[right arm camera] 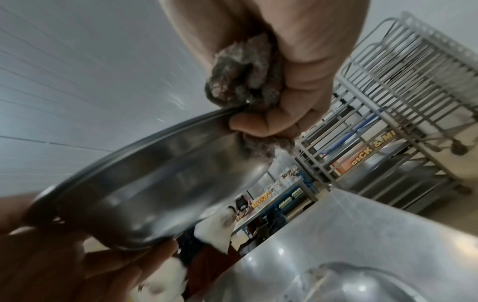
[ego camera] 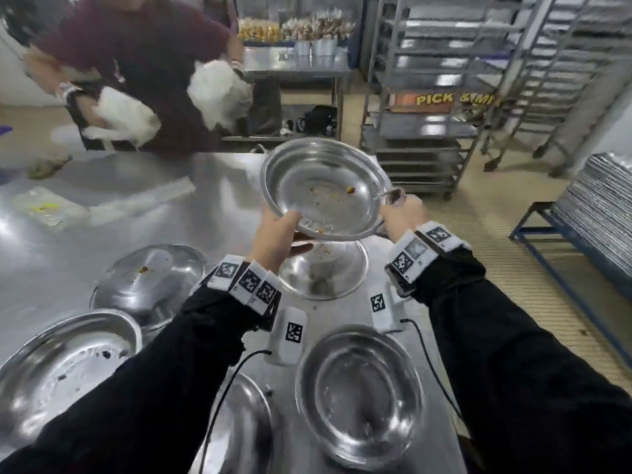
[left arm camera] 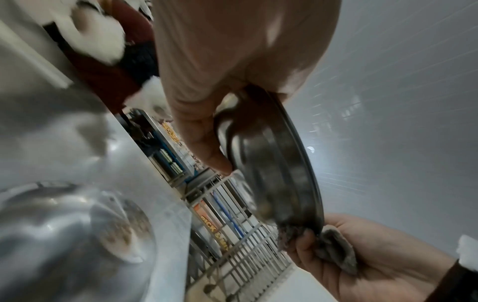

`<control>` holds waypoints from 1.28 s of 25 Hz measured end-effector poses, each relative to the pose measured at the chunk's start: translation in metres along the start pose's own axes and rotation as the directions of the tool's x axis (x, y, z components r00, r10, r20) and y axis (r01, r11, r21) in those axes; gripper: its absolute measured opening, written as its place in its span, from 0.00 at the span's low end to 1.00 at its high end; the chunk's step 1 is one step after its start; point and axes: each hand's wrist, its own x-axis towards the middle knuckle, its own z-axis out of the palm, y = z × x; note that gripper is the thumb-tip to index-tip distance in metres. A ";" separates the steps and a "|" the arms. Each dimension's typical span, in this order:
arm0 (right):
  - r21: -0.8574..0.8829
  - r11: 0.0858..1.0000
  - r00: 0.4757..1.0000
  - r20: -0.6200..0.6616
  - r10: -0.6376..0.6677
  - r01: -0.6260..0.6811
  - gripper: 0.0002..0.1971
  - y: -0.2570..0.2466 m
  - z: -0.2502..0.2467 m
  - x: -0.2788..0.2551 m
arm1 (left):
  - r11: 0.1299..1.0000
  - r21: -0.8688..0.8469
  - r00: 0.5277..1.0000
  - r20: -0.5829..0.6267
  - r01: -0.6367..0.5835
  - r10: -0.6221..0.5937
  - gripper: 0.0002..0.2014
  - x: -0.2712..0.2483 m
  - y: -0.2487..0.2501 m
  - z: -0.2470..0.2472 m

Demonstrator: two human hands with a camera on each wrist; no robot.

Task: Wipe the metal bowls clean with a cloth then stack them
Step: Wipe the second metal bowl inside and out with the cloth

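Black sleeves reach over a bowl [ego camera: 359, 395] at the near table [ego camera: 212, 186] edge. Above another bowl [ego camera: 321, 271], the left hand [ego camera: 277, 234] pinches the near rim of a raised, crumb-specked bowl [ego camera: 323, 189]; the right hand [ego camera: 398, 208] clamps a grey cloth [right arm camera: 243, 71] against its far rim. Judging by the scattered dirty bowls, wiping has barely begun and no finished stack shows. Blur hides the cloth's reach inside.

A shallow metal bowl [ego camera: 325, 186], tilted and flecked with crumbs, is held above an upturned bowl [ego camera: 325, 271] on the steel desk [ego camera: 212, 206]. A grey cloth [right arm camera: 243, 71] meets its rim. Four more bowls lie nearby, one upturned [ego camera: 150, 278], three upright [ego camera: 359, 395].
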 end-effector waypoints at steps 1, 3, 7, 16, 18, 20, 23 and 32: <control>0.038 0.999 1.000 -0.023 0.003 -0.002 0.07 0.010 -0.027 -0.004 | 1.000 -0.014 1.000 0.016 -0.004 0.004 0.14 -0.013 -0.001 0.023; 0.096 0.995 0.997 -0.071 0.020 -0.013 0.09 0.037 -0.081 -0.015 | 0.999 -0.046 0.999 0.051 0.007 -0.005 0.17 -0.038 -0.007 0.070; 0.069 0.997 0.990 -0.134 0.041 -0.031 0.05 0.092 -0.173 -0.050 | 0.992 -0.118 0.993 0.109 0.051 -0.038 0.21 -0.082 -0.035 0.149; -0.015 0.990 0.989 -0.043 0.139 -0.140 0.13 0.264 -0.259 -0.100 | 0.997 0.052 0.984 0.166 0.058 -0.066 0.27 -0.156 -0.130 0.258; -0.077 0.995 0.998 -0.025 0.055 -0.057 0.16 0.287 -0.264 -0.109 | 0.984 0.177 0.983 0.173 0.038 -0.069 0.33 -0.166 -0.150 0.264; -0.202 0.976 0.997 0.015 -0.082 0.083 0.21 0.296 -0.267 -0.112 | 0.958 0.286 0.972 0.223 0.005 -0.072 0.36 -0.173 -0.166 0.266; -0.253 0.937 0.971 0.071 -0.230 0.240 0.22 0.295 -0.261 -0.101 | 0.924 0.376 0.953 0.297 -0.068 -0.051 0.31 -0.174 -0.179 0.265; -0.350 0.742 0.812 0.376 -0.447 0.571 0.21 0.291 -0.219 -0.082 | 0.936 0.317 0.898 0.440 -0.151 -0.005 0.17 -0.171 -0.158 0.281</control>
